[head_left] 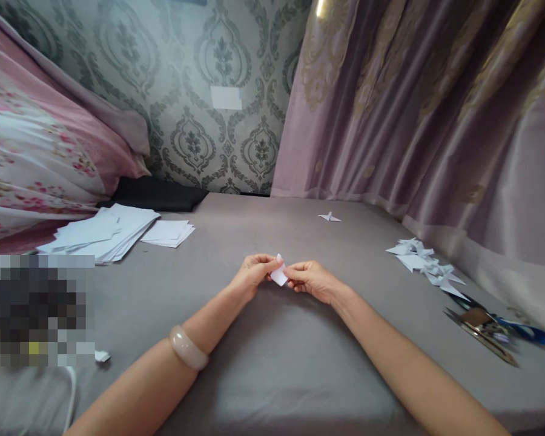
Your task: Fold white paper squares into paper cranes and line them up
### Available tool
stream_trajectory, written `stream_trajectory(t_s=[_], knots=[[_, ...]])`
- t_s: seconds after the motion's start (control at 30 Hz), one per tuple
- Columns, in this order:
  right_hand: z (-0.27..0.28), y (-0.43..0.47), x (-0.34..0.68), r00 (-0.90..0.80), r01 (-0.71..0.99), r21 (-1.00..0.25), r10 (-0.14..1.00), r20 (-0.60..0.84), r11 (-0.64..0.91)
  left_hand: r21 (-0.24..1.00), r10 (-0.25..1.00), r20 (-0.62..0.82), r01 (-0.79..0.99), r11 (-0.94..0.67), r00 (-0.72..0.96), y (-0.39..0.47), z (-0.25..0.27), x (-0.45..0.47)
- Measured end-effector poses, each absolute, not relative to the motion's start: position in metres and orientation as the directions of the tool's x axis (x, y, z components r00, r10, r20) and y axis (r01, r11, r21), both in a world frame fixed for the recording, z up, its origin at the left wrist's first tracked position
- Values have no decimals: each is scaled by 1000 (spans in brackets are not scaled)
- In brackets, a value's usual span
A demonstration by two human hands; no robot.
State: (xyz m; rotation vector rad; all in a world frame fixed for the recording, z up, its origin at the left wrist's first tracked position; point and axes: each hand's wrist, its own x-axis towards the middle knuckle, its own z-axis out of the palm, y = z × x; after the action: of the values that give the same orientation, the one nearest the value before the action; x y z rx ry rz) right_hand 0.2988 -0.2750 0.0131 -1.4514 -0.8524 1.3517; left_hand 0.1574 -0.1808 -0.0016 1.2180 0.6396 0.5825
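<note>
Between my two hands, above the middle of the grey cloth surface (272,345), is a small folded piece of white paper (279,274). My left hand (255,272), with a pale bangle (188,348) further up the arm, pinches its upper left side between thumb and fingers. On the paper's right edge, the thumb and fingers of my right hand (312,280) are closed. The fingers partly cover the paper, so its exact folds cannot be made out.
Stacked white sheets (118,233) and a smaller paper pile (168,232) lie at left. A folded paper figure (329,217) sits toward the back. At right are several more folded figures (424,261), blue-handled scissors (522,330) and other tools (481,336). A white cable (70,393) lies front left.
</note>
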Motion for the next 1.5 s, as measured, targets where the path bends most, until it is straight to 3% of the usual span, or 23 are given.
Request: stream_trajectory(t_s=[0.33,0.63,0.9,1.23,1.37,1.5], knots=[[7,-246,305,290,148,-942,924,-250,-301,975,634,-221,146,169,741,-140,-4,162],[-7,-228,312,408,527,-828,911,51,-190,935,680,4,237,-262,733,-126,-13,172],[-13,-234,315,352,647,-749,928,124,-145,854,620,108,246,-458,777,-117,-21,165],[-26,-233,319,384,476,-870,921,70,-132,931,558,109,113,-348,823,-130,-20,165],[-23,-233,318,337,365,-923,941,11,-120,884,574,229,79,-460,786,-138,-11,165],[-16,-235,318,307,171,-982,951,-25,-81,750,529,394,70,-658,751,-142,-5,162]])
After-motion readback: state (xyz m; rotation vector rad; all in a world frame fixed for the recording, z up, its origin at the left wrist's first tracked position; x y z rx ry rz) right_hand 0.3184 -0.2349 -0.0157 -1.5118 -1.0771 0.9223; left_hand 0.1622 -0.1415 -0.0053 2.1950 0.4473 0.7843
